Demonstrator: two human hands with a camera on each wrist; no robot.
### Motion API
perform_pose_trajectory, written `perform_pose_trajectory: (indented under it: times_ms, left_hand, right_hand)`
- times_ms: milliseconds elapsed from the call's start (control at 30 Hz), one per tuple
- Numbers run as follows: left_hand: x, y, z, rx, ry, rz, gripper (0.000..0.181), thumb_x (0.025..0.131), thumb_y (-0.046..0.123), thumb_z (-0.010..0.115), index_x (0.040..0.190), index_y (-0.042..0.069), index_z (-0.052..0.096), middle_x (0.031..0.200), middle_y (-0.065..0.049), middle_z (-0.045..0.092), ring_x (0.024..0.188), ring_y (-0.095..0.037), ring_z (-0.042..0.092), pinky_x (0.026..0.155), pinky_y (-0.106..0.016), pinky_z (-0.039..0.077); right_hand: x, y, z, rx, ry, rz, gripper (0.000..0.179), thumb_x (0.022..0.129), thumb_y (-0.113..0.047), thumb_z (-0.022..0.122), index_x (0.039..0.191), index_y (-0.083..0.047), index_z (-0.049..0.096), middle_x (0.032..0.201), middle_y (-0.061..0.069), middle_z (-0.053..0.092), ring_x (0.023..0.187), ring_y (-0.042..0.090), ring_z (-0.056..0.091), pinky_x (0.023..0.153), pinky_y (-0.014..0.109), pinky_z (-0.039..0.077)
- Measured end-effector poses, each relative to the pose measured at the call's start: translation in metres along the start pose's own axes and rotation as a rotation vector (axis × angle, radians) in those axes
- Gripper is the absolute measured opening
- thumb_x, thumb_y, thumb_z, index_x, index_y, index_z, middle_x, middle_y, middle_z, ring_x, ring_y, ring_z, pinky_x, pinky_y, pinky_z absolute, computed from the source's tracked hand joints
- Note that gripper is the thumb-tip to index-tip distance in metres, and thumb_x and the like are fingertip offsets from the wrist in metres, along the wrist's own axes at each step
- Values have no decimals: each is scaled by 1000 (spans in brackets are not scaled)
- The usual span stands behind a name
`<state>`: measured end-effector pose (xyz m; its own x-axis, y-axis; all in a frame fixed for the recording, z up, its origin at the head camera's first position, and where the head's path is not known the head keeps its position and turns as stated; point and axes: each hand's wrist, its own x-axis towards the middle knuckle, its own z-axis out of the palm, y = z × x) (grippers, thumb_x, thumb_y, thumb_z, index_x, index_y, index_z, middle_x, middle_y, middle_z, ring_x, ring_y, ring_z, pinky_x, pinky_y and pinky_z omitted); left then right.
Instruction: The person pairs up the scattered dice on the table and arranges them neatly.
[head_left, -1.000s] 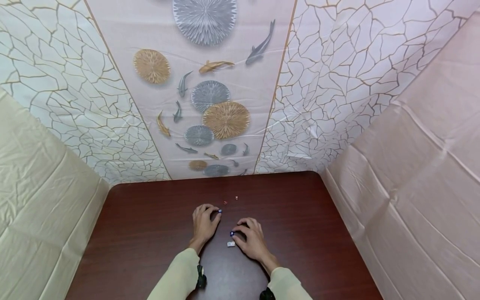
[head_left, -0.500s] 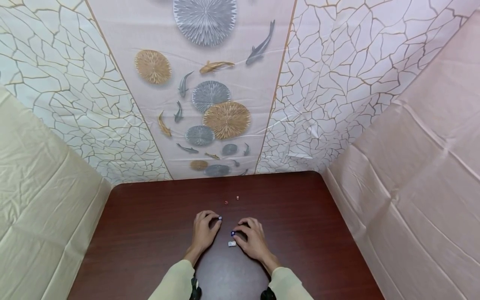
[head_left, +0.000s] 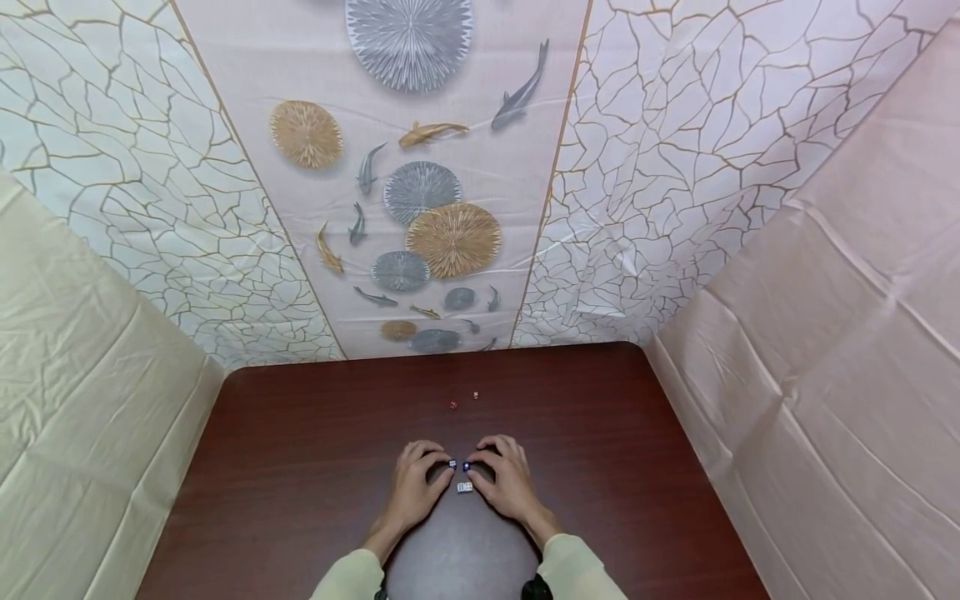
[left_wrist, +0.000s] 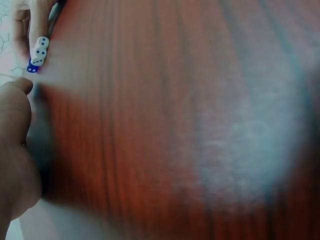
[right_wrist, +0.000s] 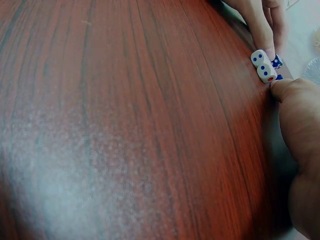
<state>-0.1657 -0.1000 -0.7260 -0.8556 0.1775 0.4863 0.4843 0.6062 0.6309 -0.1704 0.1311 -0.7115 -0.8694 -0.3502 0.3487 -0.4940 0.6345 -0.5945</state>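
Observation:
In the head view my left hand (head_left: 412, 490) pinches a small blue die (head_left: 452, 463) between thumb and forefinger. Facing it across a narrow gap, my right hand (head_left: 513, 485) pinches a second blue die (head_left: 466, 467). Two white dice (head_left: 465, 487) sit side by side on the table just nearer to me than the blue pair. Blue pips show on the white dice (left_wrist: 41, 50) in the left wrist view. From the right wrist, the left hand's blue die (right_wrist: 277, 61) appears behind the white dice, while my right thumb (right_wrist: 282, 89) partly hides the other blue one.
Farther back on the dark wooden table (head_left: 300, 433) lie two tiny dice, a red one (head_left: 453, 405) and a paler one (head_left: 476, 396). A patterned cloth (head_left: 420, 250) hangs behind the table's far edge, and plain cloth walls (head_left: 840, 350) flank both sides.
My left hand has moved its blue die toward me and to the right, up close to the other blue die. The right hand and the white dice have stayed in place.

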Motion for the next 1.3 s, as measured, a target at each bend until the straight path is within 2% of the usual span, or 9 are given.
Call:
perform_pose_trajectory:
  times_ms: [133, 333, 467, 600, 800, 1300]
  left_hand:
    - [-4, 1, 1, 25, 8, 29, 18, 90, 10, 95, 105, 9, 85, 117, -11, 78, 118, -37, 70, 113, -73, 50]
    - [-5, 4, 4, 40, 3, 22, 20, 88, 11, 97, 104, 9, 86, 117, -10, 79, 122, -38, 69, 117, -82, 44]
    - [-5, 5, 6, 58, 2, 8, 20, 87, 14, 98, 104, 11, 87, 118, -5, 79, 125, -36, 69, 117, -81, 43]
    - [-5, 5, 7, 49, -12, -10, 21, 88, 16, 97, 106, 12, 87, 119, -6, 79, 126, -37, 68, 119, -82, 40]
    - [-5, 3, 8, 53, 0, 4, 22, 87, 16, 98, 105, 14, 87, 119, -4, 78, 125, -37, 68, 118, -82, 40]
    - [-6, 5, 7, 73, -14, -14, 20, 89, 22, 97, 105, 17, 87, 119, -4, 78, 127, -36, 67, 120, -79, 40]
  right_hand:
    - [0, 1, 2, -23, 15, -11, 17, 98, -19, 89, 115, -15, 86, 133, 14, 72, 134, 39, 59, 116, 68, 42]
    - [-1, 0, 3, -56, 32, -22, 17, 98, -20, 90, 114, -16, 86, 132, 12, 72, 132, 37, 59, 113, 67, 44]
    - [0, -1, 2, -40, 2, -1, 17, 100, -21, 88, 115, -15, 85, 134, 13, 72, 135, 38, 58, 116, 67, 43]
    - [0, 0, 2, -37, 2, -3, 17, 100, -21, 88, 115, -15, 85, 134, 14, 72, 135, 38, 58, 117, 68, 43]
    - [-2, 1, 5, -66, 38, -27, 17, 98, -20, 90, 114, -17, 85, 132, 11, 72, 133, 35, 59, 113, 66, 45]
    - [-2, -2, 1, -26, -10, 18, 17, 101, -23, 87, 116, -17, 85, 137, 12, 71, 136, 37, 58, 117, 67, 43]
